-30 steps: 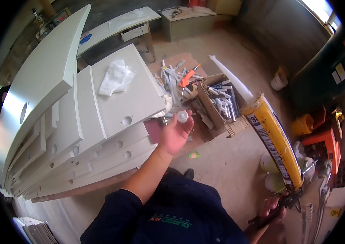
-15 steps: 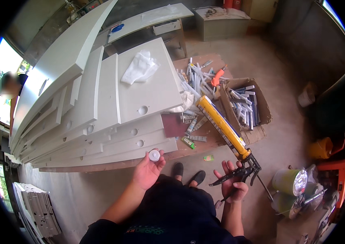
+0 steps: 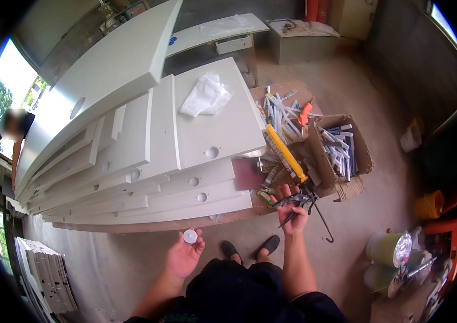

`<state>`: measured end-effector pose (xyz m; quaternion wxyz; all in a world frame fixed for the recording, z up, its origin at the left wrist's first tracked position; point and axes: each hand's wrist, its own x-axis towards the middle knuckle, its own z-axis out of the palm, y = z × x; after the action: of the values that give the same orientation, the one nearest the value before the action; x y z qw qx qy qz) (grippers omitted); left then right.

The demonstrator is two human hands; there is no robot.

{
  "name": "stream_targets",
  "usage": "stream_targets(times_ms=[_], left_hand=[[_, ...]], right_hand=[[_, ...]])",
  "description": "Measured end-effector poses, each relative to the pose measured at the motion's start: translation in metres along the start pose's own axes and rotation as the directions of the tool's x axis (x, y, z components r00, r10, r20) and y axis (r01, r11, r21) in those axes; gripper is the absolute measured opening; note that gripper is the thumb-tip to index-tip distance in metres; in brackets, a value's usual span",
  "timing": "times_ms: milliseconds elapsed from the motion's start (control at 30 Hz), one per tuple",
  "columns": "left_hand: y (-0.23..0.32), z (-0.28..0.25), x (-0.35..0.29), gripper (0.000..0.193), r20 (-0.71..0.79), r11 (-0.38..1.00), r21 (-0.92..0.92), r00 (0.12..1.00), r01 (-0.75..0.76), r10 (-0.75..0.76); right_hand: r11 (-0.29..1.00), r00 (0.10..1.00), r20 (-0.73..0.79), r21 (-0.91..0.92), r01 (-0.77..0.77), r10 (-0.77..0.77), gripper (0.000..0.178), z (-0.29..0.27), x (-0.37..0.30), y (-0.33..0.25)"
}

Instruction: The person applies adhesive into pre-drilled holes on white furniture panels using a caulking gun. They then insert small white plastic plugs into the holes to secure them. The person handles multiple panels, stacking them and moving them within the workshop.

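My left hand [image 3: 181, 259] is palm up in front of the panel stack, its fingers closed around a small white round plastic cap [image 3: 190, 236]. Held by its black handle, a yellow caulking gun [image 3: 286, 155] lies across my right hand [image 3: 293, 219]. The barrel points away and to the left, over the cluttered wooden board [image 3: 245, 171]. A hooked rod end hangs down to the right of that hand. Just left of the barrel are the stacked white cabinet panels [image 3: 223, 121], several with round holes. A crumpled white cloth [image 3: 207, 95] rests on the top one.
Loose white tubes [image 3: 278, 114] and an orange-handled tool [image 3: 305, 113] lie on the board. Beside them stands an open cardboard box [image 3: 318, 164] of tubes. Metal cans [image 3: 387, 250] are at the lower right. Behind the panels at far left is another person [image 3: 17, 129].
The view has shifted. My right hand and the caulking gun have moved left and farther away, over the board's edge. My left hand, with the cap, has come nearer to me and left.
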<state>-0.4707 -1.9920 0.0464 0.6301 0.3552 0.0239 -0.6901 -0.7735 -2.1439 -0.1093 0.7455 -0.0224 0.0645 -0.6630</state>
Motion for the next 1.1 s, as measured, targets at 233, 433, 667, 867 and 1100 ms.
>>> stream_targets(times_ms=[233,433,667,867,1100], left_hand=[[0.057,-0.061,-0.026,0.039,0.154,0.987,-0.155,0.986,-0.039,0.063],[0.118,-0.087,-0.051,0.04,0.131,0.943,-0.23,0.953,-0.24,0.275],[0.181,-0.16,-0.13,0.039,-0.06,0.666,-0.384,0.738,-0.639,0.673],[0.327,-0.208,-0.211,0.034,-0.272,0.341,-0.231,0.397,-0.911,0.877],[0.609,-0.223,-0.236,0.037,-0.071,0.216,0.069,0.212,-0.974,0.975]], right_hand=[[0.94,0.88,-0.454,-0.215,-0.264,0.143,0.028,-0.016,0.004,0.011],[0.776,0.827,-0.562,-0.506,-0.376,0.034,0.018,-0.143,0.038,-0.072],[0.617,0.55,-0.833,-0.404,-0.676,0.057,0.021,0.003,0.015,0.009],[0.628,0.731,-0.66,-0.498,-0.598,0.173,0.026,0.019,-0.009,0.035],[0.448,0.79,-0.613,-0.702,-0.553,0.015,0.027,-0.005,-0.07,0.176]])
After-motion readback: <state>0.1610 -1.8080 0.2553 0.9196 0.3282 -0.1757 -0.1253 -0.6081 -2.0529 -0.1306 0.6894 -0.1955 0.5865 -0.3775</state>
